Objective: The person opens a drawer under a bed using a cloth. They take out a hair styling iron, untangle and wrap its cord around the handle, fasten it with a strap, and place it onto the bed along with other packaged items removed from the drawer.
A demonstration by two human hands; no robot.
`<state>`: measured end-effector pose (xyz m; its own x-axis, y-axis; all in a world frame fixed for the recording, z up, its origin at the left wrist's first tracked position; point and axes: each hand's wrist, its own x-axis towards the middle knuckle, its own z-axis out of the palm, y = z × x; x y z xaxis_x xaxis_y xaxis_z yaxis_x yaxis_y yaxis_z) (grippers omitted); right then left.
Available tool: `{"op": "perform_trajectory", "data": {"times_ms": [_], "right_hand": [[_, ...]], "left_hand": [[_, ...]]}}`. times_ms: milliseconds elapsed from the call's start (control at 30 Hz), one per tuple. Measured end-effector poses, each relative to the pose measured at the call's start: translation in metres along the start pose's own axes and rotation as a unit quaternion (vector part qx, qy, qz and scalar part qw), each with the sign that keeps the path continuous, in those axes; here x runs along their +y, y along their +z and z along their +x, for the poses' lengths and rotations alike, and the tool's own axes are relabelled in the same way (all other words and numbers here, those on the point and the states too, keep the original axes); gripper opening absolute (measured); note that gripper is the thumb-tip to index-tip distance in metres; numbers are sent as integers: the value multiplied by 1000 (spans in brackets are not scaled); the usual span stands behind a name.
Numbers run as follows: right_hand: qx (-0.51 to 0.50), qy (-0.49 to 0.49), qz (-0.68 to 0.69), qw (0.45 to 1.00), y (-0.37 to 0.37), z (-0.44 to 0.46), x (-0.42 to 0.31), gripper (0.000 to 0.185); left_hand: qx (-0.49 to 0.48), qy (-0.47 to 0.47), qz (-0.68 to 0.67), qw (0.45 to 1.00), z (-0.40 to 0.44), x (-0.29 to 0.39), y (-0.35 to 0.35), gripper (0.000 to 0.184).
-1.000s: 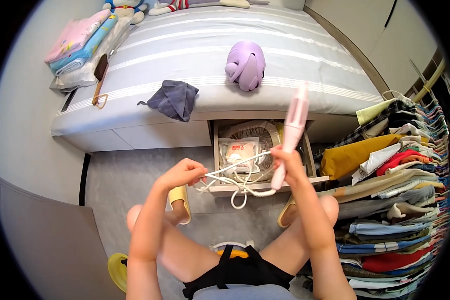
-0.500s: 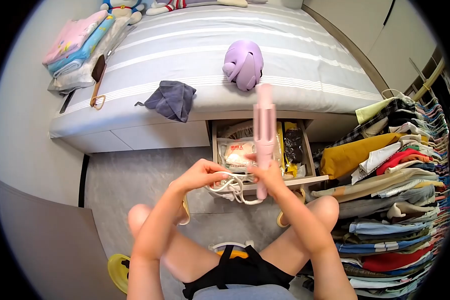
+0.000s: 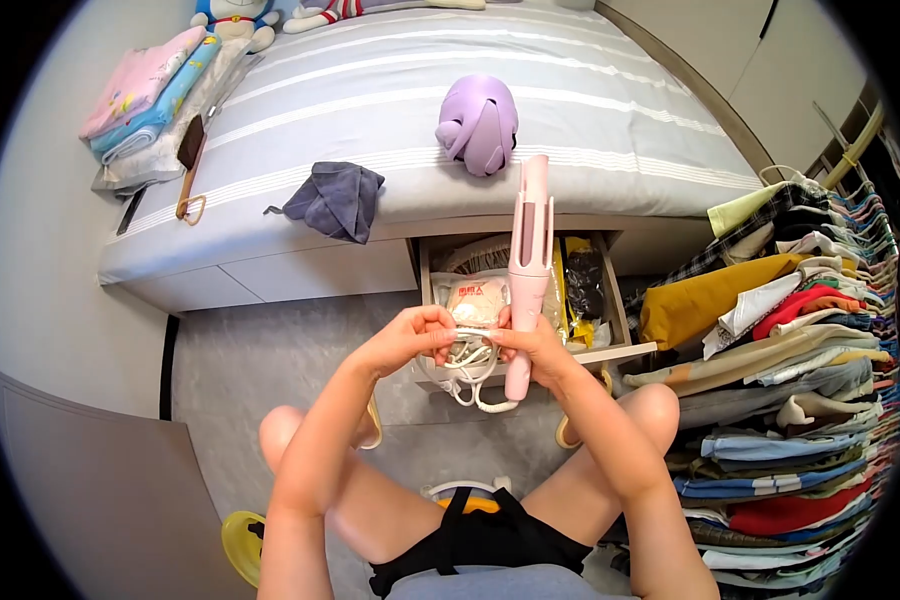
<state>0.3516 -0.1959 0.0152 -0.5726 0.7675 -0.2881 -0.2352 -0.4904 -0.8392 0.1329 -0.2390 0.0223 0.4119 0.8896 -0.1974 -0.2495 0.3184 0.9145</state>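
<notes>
Pink plastic covers the curling iron, gripped in the right hand. Its long axis runs away from the body, the slotted end pointing beyond the fingers towards the bed and the handle end facing back towards the knees. The right hand closes around the handle, its thumb side turned towards the left hand. That one pinches the white cord between thumb and fingers, on the left of the iron; the right hand is nearer to the iron. Loops hang between and below the hands, joining the iron at its near end.

Under and just beyond the hands, an open drawer holds a clear packet. Farther out, a grey cloth lies beyond the left hand, a purple bundle lies farther ahead, and clothes hang right of the right hand.
</notes>
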Motion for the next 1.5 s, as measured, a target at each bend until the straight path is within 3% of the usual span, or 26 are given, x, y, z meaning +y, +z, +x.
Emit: {"op": "perform_trajectory", "data": {"times_ms": [167,367,467,600,633,700,733,767,900,1000,1033,1133,1167,1300,1333,1500], "right_hand": [[89,-40,57,994,-30,4,-11,25],[189,-156,261,934,-91,12,-27,20],[231,-155,180,943,-81,-1,-33,22],[298,-173,87,935,-61,-1,-22,19],[300,-168,82,936,-60,0,-19,19],[303,-160,74,937,-58,1,-13,18],[313,-168,82,931,-55,2,-12,18],[322,-176,90,926,-51,3,-10,17],[361,-213,117,900,-48,9,-12,17],[371,-229,124,891,-53,10,-10,17],[374,-231,122,890,-53,10,-9,17],[380,-226,121,889,-53,11,-8,16],[381,-222,122,889,-52,13,-7,16],[380,-196,135,894,-60,15,-7,17],[386,-198,124,892,-62,17,-5,17],[413,-210,111,879,-64,18,-3,16]], "left_hand": [[98,-9,-3,995,-10,8,-22,14],[157,-8,-71,985,-34,25,-44,10],[182,2,-82,980,-32,5,-47,12],[219,113,-59,967,-37,8,-30,21],[224,115,-5,968,-36,12,-21,33],[221,90,197,951,-36,14,-13,36],[223,80,312,920,-35,11,-13,36],[252,107,440,855,-33,5,-13,38],[266,29,410,872,-27,3,-24,36],[240,115,538,800,-31,16,5,31],[250,146,598,747,-27,5,-1,30],[295,122,622,715,-20,-3,-6,32],[293,170,612,714,-18,-3,-9,28],[338,236,344,844,-13,-5,-4,13],[383,285,376,794,-10,-7,-9,9],[279,138,358,881,-25,9,-17,22]]}}
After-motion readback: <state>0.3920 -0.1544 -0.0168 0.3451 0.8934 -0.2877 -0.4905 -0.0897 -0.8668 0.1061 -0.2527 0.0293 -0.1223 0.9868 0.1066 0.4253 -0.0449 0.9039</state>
